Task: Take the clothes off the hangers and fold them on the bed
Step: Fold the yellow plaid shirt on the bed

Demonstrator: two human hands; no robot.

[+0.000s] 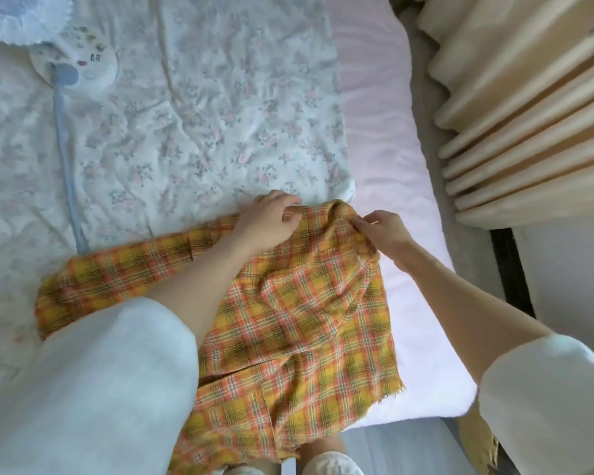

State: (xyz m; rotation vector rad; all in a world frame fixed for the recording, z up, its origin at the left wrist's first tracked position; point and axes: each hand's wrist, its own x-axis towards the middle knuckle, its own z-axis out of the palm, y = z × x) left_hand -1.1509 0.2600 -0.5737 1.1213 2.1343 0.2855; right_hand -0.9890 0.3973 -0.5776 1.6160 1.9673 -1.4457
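Under both hands (318,224), plaid shirt (299,303) on bed (384,138)

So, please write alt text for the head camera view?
Two hands work on a yellow-orange plaid shirt lying on a bed: the left hand and right hand both pinch the fabric near its far edge. A floral quilt lies beyond it.

A floral quilt (199,108) covers the left and centre of the frame. A round fan (74,61) with a blue strap lies at upper left. Cream curtains (528,108) hang at upper right.
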